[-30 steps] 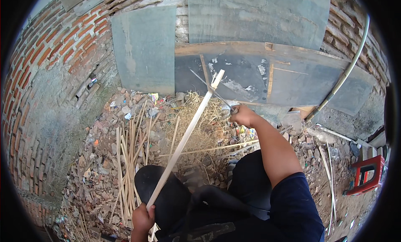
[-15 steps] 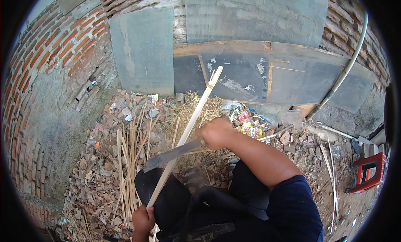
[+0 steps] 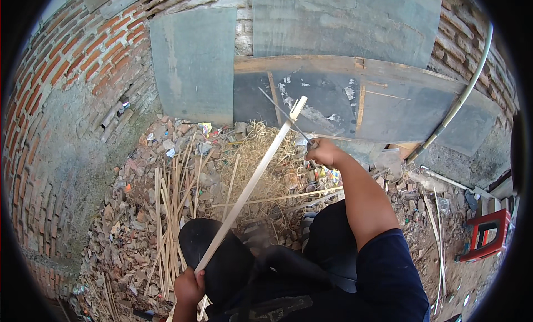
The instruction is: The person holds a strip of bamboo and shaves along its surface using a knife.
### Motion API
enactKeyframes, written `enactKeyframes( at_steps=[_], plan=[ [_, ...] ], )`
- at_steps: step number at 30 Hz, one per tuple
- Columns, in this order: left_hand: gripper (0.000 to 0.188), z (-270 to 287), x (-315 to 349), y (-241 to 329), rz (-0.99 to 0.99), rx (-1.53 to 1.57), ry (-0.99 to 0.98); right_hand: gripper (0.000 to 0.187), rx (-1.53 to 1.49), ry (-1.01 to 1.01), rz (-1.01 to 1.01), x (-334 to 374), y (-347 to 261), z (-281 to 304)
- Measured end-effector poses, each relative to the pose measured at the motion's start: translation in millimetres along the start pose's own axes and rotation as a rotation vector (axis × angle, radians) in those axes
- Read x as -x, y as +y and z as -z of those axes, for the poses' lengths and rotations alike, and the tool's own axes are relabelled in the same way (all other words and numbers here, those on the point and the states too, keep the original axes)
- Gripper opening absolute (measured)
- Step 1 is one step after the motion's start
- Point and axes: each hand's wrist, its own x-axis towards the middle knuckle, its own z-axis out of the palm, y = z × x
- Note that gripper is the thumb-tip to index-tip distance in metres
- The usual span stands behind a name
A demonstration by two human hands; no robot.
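Note:
My left hand [image 3: 190,287] is closed around the lower end of a long pale bamboo strip [image 3: 250,185]. The strip slants up and away to the right, passing over my dark-clad left knee [image 3: 210,241]. Near its far end the strip is notched, with a split tip. In my right hand [image 3: 324,152] is the handle of a long-bladed knife [image 3: 276,106], fingers wrapped round it. Its blade is seen nearly edge-on and crosses the strip just below the tip, pointing up to the left.
Thin bamboo strips [image 3: 176,211] lie in a loose bunch on the rubble at left. A heap of curly shavings [image 3: 266,155] sits ahead. Boards [image 3: 194,66] lean on the far wall, a brick wall [image 3: 72,100] rises at left, and a red stool [image 3: 486,236] stands at right.
My right hand has carried the knife up and away along the strip, from its middle to near its far tip. The blade has turned edge-on. My left hand keeps its hold.

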Motion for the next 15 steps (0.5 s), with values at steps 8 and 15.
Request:
enactKeyframes(
  at_steps=[8, 15],
  plan=[
    [0.038, 5, -3, 6, 0.003, 0.011, -0.03, 0.038, 0.568, 0.204, 0.289, 20, -27, -8],
    [0.038, 2, 1, 1, 0.025, -0.003, -0.024, 0.029, 0.981, -0.172, 0.413, 80, -114, -61]
  ],
)
